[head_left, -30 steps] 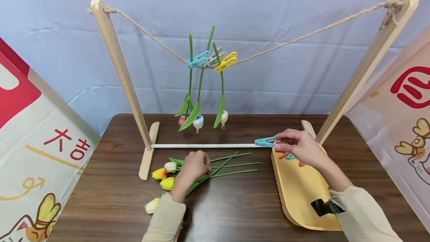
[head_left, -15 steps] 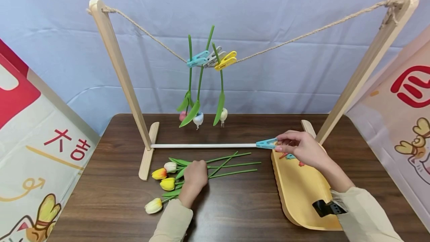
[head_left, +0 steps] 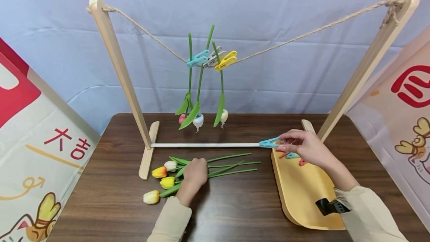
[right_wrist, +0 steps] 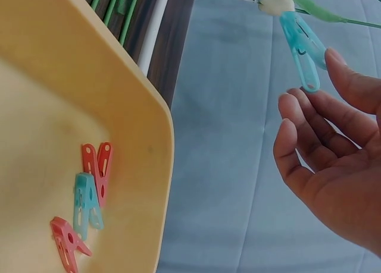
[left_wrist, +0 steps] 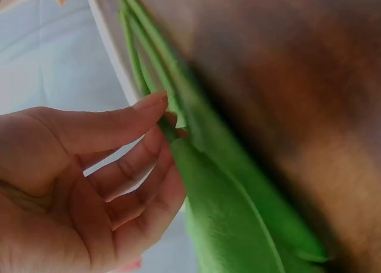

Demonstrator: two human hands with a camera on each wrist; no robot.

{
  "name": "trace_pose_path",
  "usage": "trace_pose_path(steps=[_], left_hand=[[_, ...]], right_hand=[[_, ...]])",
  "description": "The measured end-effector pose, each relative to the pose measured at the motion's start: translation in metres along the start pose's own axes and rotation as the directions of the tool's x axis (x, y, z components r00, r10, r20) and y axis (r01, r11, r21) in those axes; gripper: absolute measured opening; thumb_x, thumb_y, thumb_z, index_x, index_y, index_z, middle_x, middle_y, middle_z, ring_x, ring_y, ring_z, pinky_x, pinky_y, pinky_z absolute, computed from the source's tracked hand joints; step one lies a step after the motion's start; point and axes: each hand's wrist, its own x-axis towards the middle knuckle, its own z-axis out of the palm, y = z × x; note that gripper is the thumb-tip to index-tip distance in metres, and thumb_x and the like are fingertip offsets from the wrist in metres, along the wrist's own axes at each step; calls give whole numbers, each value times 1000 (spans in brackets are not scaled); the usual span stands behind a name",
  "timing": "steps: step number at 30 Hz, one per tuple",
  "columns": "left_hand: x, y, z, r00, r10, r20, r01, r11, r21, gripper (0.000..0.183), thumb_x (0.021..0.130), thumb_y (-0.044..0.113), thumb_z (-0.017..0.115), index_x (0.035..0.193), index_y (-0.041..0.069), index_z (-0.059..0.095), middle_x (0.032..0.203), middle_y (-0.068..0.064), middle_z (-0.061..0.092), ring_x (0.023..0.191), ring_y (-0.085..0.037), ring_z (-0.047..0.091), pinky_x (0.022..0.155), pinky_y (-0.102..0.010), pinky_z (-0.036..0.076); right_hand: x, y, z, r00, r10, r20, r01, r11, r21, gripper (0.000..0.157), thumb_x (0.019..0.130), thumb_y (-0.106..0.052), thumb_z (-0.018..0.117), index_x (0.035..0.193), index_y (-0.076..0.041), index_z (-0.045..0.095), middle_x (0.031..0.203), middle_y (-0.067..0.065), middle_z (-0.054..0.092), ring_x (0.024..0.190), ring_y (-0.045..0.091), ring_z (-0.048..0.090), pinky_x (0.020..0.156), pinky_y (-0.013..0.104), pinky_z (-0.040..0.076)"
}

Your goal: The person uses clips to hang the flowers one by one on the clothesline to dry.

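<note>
My left hand pinches the green stem of an artificial tulip between thumb and fingers; in the left wrist view its leaf hangs just past the fingertips. That tulip's pale yellow bloom lies at the front left of the bunch. Beside it on the table are a yellow tulip, an orange-yellow tulip and a white tulip. Over the yellow tray's far end, my right hand pinches a light blue clothespin by its handle ends.
A twine line sags between two wooden posts. A blue, a grey and a yellow clothespin hold three tulips upside down from it. A white rod joins the posts. The yellow tray holds several red and blue clothespins.
My left hand has closed on a stem, and the pale yellow tulip has shifted away from the front edge, its stem now moved among the others. My right hand has drifted slightly right with the clothespin.
</note>
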Motion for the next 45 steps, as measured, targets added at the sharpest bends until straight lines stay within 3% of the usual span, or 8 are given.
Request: trace_pose_path(steps=[4, 9, 13, 18, 25, 30, 37, 45], left_hand=[[-2, 1, -15, 1000, 29, -5, -29, 1000, -6, 32, 81, -3, 57, 52, 11, 54, 60, -10, 57, 55, -27, 57, 40, -33, 38], [-4, 1, -40, 997, 62, -52, -63, 998, -15, 37, 74, -9, 53, 46, 14, 42, 54, -3, 48, 52, -21, 49, 41, -31, 35], [-8, 1, -66, 990, 87, -111, -94, 994, -51, 33, 69, -13, 51, 50, 14, 48, 55, 0, 46, 52, -17, 42, 43, -29, 32], [-13, 4, -100, 971, 122, -204, -150, 980, -128, 20, 74, -8, 62, 67, 11, 65, 65, -1, 60, 56, -21, 54, 48, -33, 43], [-13, 22, -133, 933, 195, -303, -271, 934, -234, 10, 75, -1, 70, 74, 9, 66, 68, 1, 64, 64, -19, 59, 66, -39, 47], [-5, 38, -142, 929, 224, -294, -314, 898, -307, 8, 77, -1, 69, 77, 7, 67, 71, 0, 65, 64, -15, 59, 70, -35, 47], [20, 58, -139, 936, 186, -297, -300, 865, -402, 5, 79, 0, 67, 80, 5, 67, 73, -3, 66, 69, -18, 59, 64, -29, 45], [36, 77, -144, 916, 144, -374, -311, 844, -437, 4, 84, 5, 64, 86, 5, 68, 79, -4, 67, 73, -18, 61, 66, -30, 47]], right_hand=[[-2, 0, -5, 1000, 11, 18, -11, 1000, -13, 28, 81, -8, 69, 104, 6, 64, 87, 6, 62, 72, 12, 56, 62, 24, 47], [-2, 3, -9, 1000, 15, 26, -14, 999, -41, 27, 81, -8, 69, 103, 7, 64, 87, 6, 63, 72, 10, 56, 61, 24, 46], [-4, 5, -12, 999, 31, 22, -30, 998, -55, 26, 82, -11, 68, 102, 5, 65, 85, 5, 63, 72, 10, 56, 61, 24, 47], [-4, 8, -14, 999, 29, 22, -27, 997, -69, 24, 82, -11, 67, 101, 4, 65, 83, 4, 63, 73, 9, 56, 63, 24, 47], [-4, 7, -14, 999, 26, 22, -24, 997, -67, 24, 82, -10, 67, 101, 6, 65, 83, 4, 63, 72, 9, 56, 63, 24, 47], [-5, 7, -14, 999, 32, 30, -30, 998, -63, 25, 83, -11, 67, 101, 5, 65, 83, 4, 63, 72, 10, 56, 63, 24, 47], [-6, 8, -14, 998, 41, 41, -39, 997, -63, 26, 83, -10, 67, 102, 6, 64, 83, 4, 63, 72, 10, 57, 62, 24, 47], [-7, 8, -15, 999, 20, 33, -19, 998, -52, 26, 82, -11, 68, 100, 7, 64, 82, 3, 63, 70, 9, 56, 59, 24, 46]])
